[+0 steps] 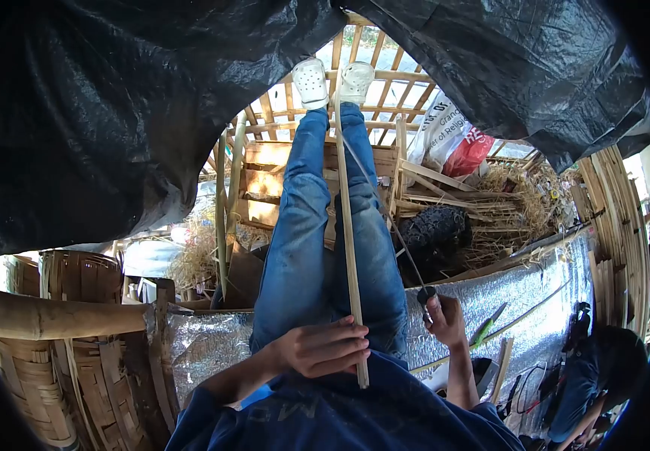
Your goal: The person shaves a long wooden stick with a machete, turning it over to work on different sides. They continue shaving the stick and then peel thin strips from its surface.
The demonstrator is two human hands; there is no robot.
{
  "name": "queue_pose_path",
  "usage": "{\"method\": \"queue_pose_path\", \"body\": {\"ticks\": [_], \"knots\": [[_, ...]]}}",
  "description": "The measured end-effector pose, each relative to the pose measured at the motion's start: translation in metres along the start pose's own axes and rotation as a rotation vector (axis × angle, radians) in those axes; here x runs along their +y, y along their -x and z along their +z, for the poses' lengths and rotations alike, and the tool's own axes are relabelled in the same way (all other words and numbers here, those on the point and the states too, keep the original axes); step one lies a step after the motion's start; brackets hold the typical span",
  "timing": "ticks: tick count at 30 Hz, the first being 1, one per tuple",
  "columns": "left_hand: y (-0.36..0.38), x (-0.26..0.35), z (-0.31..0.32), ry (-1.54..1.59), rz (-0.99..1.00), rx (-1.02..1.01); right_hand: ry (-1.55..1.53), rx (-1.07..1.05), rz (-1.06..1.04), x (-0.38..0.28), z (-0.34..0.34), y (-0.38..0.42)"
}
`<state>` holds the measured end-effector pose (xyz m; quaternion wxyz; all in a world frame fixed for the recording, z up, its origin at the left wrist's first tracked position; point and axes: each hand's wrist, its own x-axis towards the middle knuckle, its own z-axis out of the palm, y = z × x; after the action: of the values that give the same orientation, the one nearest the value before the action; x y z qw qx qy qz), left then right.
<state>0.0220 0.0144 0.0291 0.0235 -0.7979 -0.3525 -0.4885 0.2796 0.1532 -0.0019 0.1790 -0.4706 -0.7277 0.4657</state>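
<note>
A long pale bamboo strip [349, 233] runs along between my outstretched legs, from near my shoes down to my chest. Close to its lower end my left hand [328, 347] is closed round it, fingers across the strip. My right hand [445, 322] grips the black handle [426, 294] of a long, thin metal rod [401, 239]. The rod slants up and to the left, its far end overlapping the strip near my shins. My jeans-clad legs [295, 240] lie straight ahead, with white clogs [310, 83] against a bamboo lattice [385, 75].
Black plastic sheeting [77, 113] hangs overhead on both sides. Silver foil matting [520, 301] lies under me, with a green-handled knife [490, 323] at my right. Split bamboo and straw [501, 218] are heaped beyond. Another person [595, 376] is at the lower right.
</note>
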Motion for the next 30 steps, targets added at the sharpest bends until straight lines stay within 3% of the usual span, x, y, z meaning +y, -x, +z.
{"method": "queue_pose_path", "body": {"ticks": [3, 13, 20, 23, 28, 30], "knots": [[0.008, -0.006, 0.003, -0.074, 0.007, -0.211, -0.061, 0.0, 0.065, 0.002, -0.002, 0.003], [0.025, -0.018, 0.006, -0.021, 0.044, -0.323, -0.065, -0.004, 0.145, 0.011, 0.002, 0.001], [0.008, -0.02, -0.002, 0.013, -0.018, -0.572, -0.034, 0.01, 0.167, 0.012, 0.008, -0.005], [0.001, -0.025, 0.002, 0.012, 0.132, -0.67, -0.044, -0.011, 0.208, 0.009, 0.009, -0.01], [0.001, -0.027, 0.005, 0.107, 0.216, -0.482, -0.051, 0.005, 0.206, 0.003, 0.01, -0.017], [-0.003, -0.026, 0.001, 0.085, 0.222, -0.258, -0.06, 0.015, 0.126, 0.007, 0.011, -0.019]]}}
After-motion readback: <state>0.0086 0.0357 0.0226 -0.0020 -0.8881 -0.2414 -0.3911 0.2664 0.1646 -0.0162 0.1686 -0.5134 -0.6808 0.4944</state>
